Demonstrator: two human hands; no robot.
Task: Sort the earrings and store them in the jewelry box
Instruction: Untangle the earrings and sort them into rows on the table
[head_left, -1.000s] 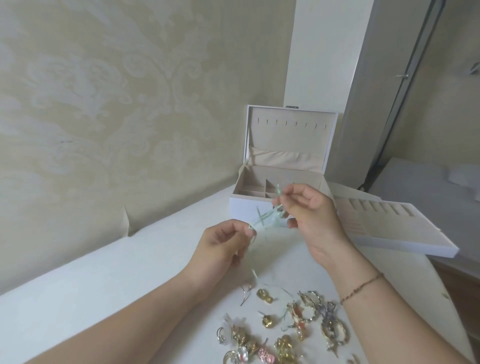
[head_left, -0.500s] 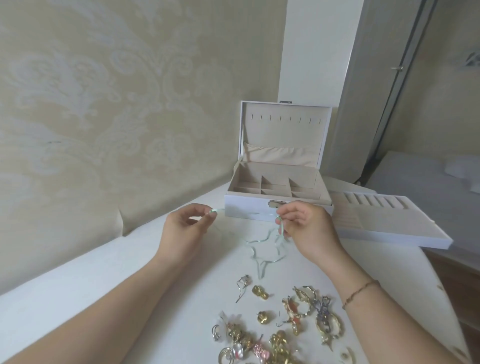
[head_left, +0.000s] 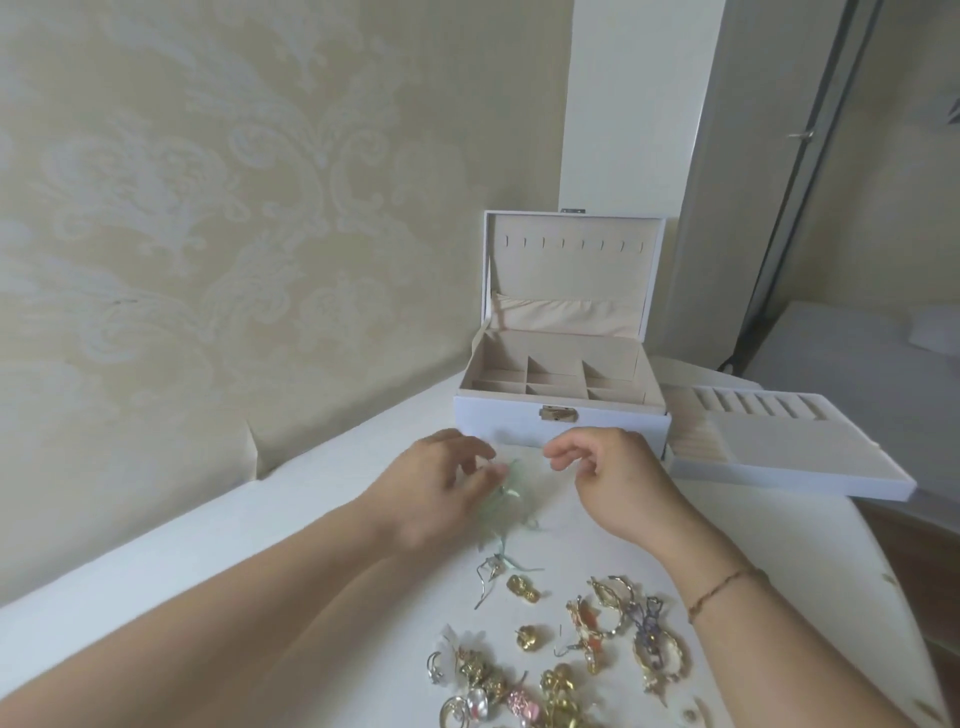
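Observation:
A heap of gold, silver and pink earrings (head_left: 566, 660) lies on the white table near me. The white jewelry box (head_left: 519, 421) stands open behind my hands, and its beige compartments hold nothing. Its lift-out tray (head_left: 789, 470) rests to the right of the box. My left hand (head_left: 436, 491) is blurred, its fingertips touching a crumpled pale green ribbon (head_left: 511, 486) that lies on the table. Whether they pinch the ribbon I cannot tell. My right hand (head_left: 610, 475) hovers just right of the ribbon, fingers loosely curled, holding nothing.
A patterned wall runs along the table's left side. The table's right edge (head_left: 883, 571) drops off past my right forearm. A grey door and a second white surface (head_left: 841, 374) are at the far right.
The ribbon was stretched between both hands. My right hand has let it go, and my left hand has brought it down into a crumpled heap on the table.

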